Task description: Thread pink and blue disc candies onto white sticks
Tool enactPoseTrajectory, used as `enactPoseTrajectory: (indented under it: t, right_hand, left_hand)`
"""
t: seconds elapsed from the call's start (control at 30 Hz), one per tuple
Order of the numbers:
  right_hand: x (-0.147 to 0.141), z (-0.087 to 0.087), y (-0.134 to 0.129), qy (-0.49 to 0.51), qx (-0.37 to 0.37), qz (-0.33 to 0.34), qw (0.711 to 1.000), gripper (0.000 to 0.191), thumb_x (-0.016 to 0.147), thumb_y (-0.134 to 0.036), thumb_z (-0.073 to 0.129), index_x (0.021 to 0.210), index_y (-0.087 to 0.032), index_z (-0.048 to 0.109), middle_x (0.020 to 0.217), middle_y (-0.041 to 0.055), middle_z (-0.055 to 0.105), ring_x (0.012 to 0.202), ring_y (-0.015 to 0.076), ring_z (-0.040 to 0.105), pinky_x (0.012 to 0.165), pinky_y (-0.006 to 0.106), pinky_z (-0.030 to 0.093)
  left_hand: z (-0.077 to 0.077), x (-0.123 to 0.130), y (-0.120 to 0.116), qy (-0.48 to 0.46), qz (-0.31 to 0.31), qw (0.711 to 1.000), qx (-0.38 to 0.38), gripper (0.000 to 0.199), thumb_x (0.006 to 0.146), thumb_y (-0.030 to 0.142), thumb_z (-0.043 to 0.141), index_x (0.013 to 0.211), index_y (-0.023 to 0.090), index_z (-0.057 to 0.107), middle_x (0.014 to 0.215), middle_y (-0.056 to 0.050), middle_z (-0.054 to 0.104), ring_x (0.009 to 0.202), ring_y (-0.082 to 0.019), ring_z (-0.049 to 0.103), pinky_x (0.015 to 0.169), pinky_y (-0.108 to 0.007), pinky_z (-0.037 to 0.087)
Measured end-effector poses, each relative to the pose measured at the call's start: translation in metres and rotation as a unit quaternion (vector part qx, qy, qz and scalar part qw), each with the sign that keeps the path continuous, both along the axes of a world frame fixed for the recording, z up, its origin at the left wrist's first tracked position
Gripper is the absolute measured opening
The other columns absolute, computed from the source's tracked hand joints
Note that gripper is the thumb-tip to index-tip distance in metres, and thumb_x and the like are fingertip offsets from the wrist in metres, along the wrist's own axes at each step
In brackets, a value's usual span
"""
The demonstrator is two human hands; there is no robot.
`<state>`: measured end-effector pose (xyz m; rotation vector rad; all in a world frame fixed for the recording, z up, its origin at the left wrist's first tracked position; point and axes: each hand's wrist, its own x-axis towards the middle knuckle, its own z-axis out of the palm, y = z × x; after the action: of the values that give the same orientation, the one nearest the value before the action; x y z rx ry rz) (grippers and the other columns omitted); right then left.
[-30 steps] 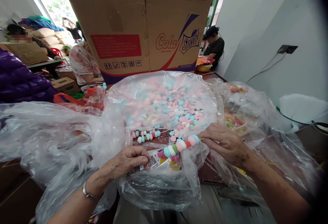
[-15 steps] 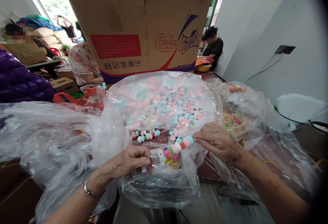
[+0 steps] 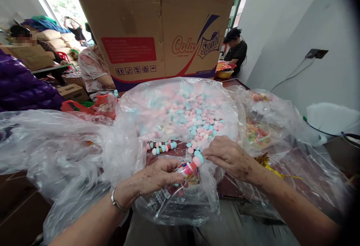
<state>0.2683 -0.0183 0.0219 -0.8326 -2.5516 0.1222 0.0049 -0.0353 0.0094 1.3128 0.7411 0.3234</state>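
My left hand (image 3: 159, 176) is closed around a small clear wrapper bag (image 3: 185, 170) with a colourful print. Part of a candy skewer (image 3: 197, 160), strung with pink and pale-blue pieces, is inside that bag; its upper end sticks out at the right. My right hand (image 3: 227, 158) pinches the skewer at this outer end, and the exact grip point is hidden by the fingers. Beyond the hands, a large clear plastic bag (image 3: 180, 83) holds many loose pink, blue and white candies (image 3: 208, 124). Several filled skewers (image 3: 163, 147) lie on the table left of the loose candies.
A tall cardboard carton (image 3: 135, 17) stands behind the big bag. Crumpled clear plastic (image 3: 70, 133) spreads at the left; bagged colourful candies (image 3: 257, 133) and yellow ties (image 3: 271, 167) lie at the right. A black-rimmed container (image 3: 337, 152) sits far right. Other people are seated in the background.
My right hand has moved left, bringing the skewer deeper into the wrapper bag. My left hand has shifted right, further along the bag, and fewer candies stick out.
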Motion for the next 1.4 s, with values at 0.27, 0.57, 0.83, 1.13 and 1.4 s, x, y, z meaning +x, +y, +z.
enactPoseTrajectory:
  t: [0.27,0.57,0.83,1.13,1.4]
  right_hand:
    - [-0.015,0.001,0.002,-0.011,-0.034,0.043,0.998,0.031,0.101,-0.031,0.043,0.090,-0.019,0.070,0.076,0.0034,0.065,0.076,0.0172,0.049,0.076,0.032,0.032]
    - [-0.030,-0.005,0.007,-0.004,-0.012,0.058,0.998,0.022,0.098,-0.029,0.049,0.094,-0.018,0.067,0.091,0.0067,0.064,0.087,0.0194,0.052,0.081,0.033,0.037]
    - [-0.015,0.021,0.011,-0.004,-0.067,0.036,0.997,0.034,0.102,-0.028,0.036,0.085,-0.015,0.063,0.079,0.0049,0.063,0.075,0.0157,0.055,0.069,0.027,0.042]
    - [-0.041,-0.005,-0.002,0.249,-0.257,-0.041,0.933,0.023,0.094,-0.039,0.051,0.106,-0.020,0.058,0.087,0.0034,0.064,0.080,0.0162,0.059,0.073,0.028,0.045]
    - [-0.070,-0.013,-0.019,0.377,-0.486,-0.091,0.783,0.033,0.079,-0.047,0.070,0.085,-0.017,0.057,0.076,-0.0014,0.059,0.070,0.0127,0.053,0.065,0.024,0.043]
  left_hand:
    - [-0.014,0.007,-0.003,-0.050,0.001,0.998,-0.048,0.029,0.081,0.037,0.069,0.101,0.016,0.066,0.092,-0.005,0.069,0.068,-0.015,0.065,0.062,-0.025,0.046]
    - [-0.012,0.014,-0.010,-0.054,0.075,0.996,-0.010,0.024,0.082,0.035,0.067,0.095,0.015,0.064,0.079,-0.002,0.067,0.064,-0.012,0.063,0.054,-0.020,0.041]
    - [-0.018,0.025,-0.018,-0.086,0.181,0.978,-0.055,0.030,0.086,0.046,0.060,0.078,0.017,0.060,0.058,0.001,0.061,0.048,-0.011,0.057,0.046,-0.020,0.042]
    - [-0.017,0.024,-0.020,-0.024,0.288,0.956,0.042,0.034,0.088,0.053,0.054,0.087,0.019,0.061,0.056,0.002,0.060,0.052,-0.014,0.059,0.045,-0.019,0.039]
    - [0.004,0.037,-0.004,0.007,0.294,0.931,0.217,0.027,0.090,0.041,0.052,0.076,0.019,0.059,0.071,0.001,0.053,0.063,-0.013,0.052,0.054,-0.022,0.041]
